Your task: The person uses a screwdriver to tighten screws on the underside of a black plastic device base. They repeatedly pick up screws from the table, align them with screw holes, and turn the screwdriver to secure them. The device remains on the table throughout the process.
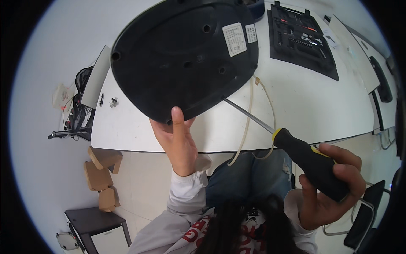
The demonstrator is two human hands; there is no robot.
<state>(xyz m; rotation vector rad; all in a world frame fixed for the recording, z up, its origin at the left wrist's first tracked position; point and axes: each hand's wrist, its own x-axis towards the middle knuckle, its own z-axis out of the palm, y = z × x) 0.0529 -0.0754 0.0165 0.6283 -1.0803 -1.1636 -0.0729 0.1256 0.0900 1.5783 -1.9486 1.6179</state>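
Observation:
A large black rounded plastic base (165, 63), with several round holes and two white labels, is tilted up in front of me. My left hand (179, 139) grips its lower edge, thumb on the face and fingers behind it. My right hand (334, 186) is wrapped round the black and yellow handle of a screwdriver (313, 163). The screwdriver's long metal shaft points up and left, its tip at a hole near the base's lower right edge. Pale thin tubing (247, 131) hangs down from behind the base, past the table edge.
The base is over a white table (313, 101). An opened black tool case (300, 42) lies at the back right. Small metal parts (113, 102) sit at the table's left. Cardboard boxes (99, 173) and a dark cabinet (95, 222) stand on the floor at left; a chair (363, 216) is at right.

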